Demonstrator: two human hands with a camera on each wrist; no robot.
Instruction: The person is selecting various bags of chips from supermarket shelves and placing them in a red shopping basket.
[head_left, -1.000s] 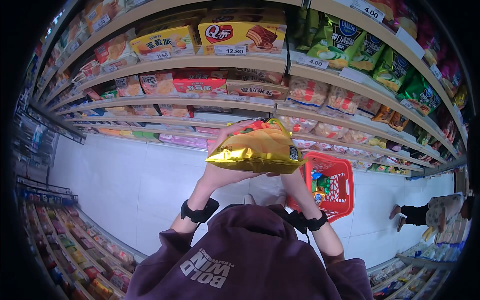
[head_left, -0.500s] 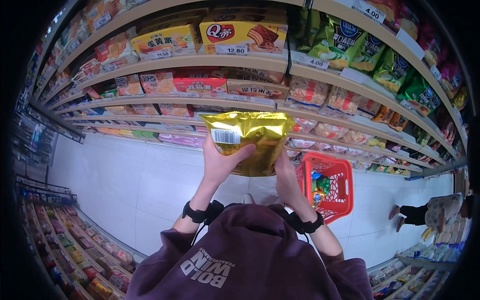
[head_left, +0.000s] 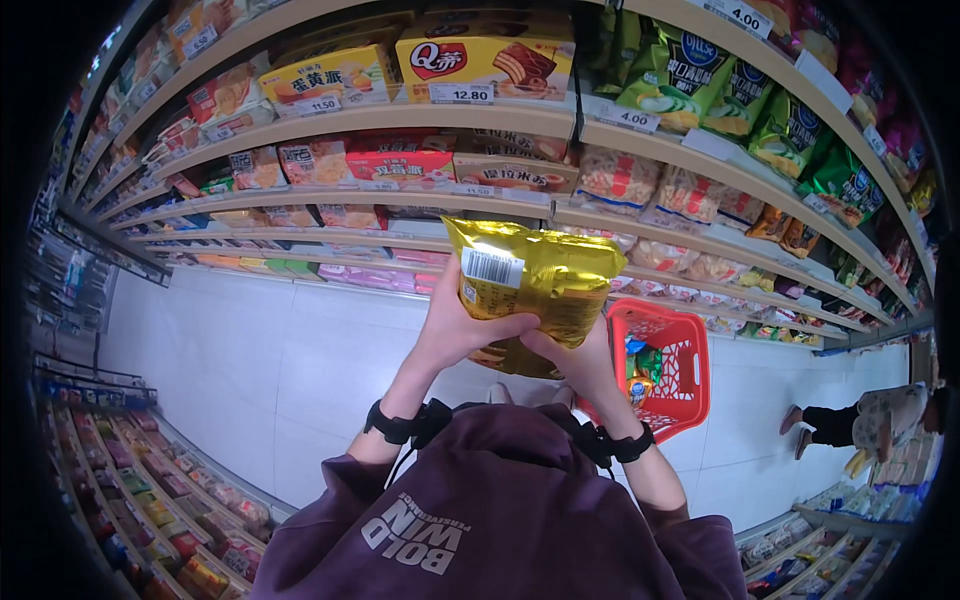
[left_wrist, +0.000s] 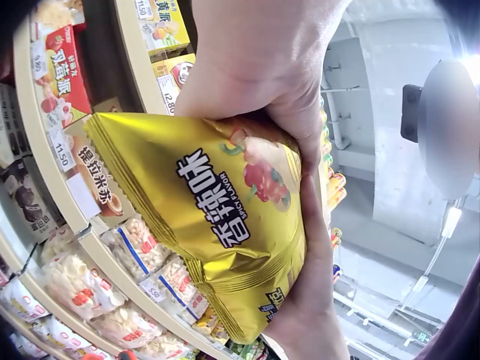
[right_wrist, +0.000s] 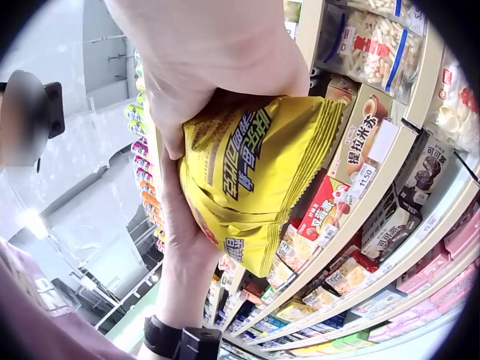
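A shiny gold chip bag (head_left: 565,275) is held up in front of my chest, its barcode side turned toward the head camera. My left hand (head_left: 450,325) grips its left side, with the thumb across that face. Gripping the right side is my right hand (head_left: 588,362), its thumb close to the left thumb tip. In the left wrist view the bag (left_wrist: 247,195) shows "Spicy Flavor" lettering and pictured peppers. The right wrist view gives the other side of the bag (right_wrist: 247,157), with blue and white lettering. Most fingers are hidden behind the bag.
Below and right, a red shopping basket (head_left: 698,415) holds several colourful packets (head_left: 640,372). Ahead, shelves (head_left: 350,127) carry snack boxes and bags with price tags. Another person (head_left: 860,425) stands at the far right on the pale tiled floor (head_left: 230,380). More stocked shelves lie behind left.
The bag has turned from its pictured front to its barcode back. Over the last half second it shifted slightly right, and the right thumb came onto the back face.
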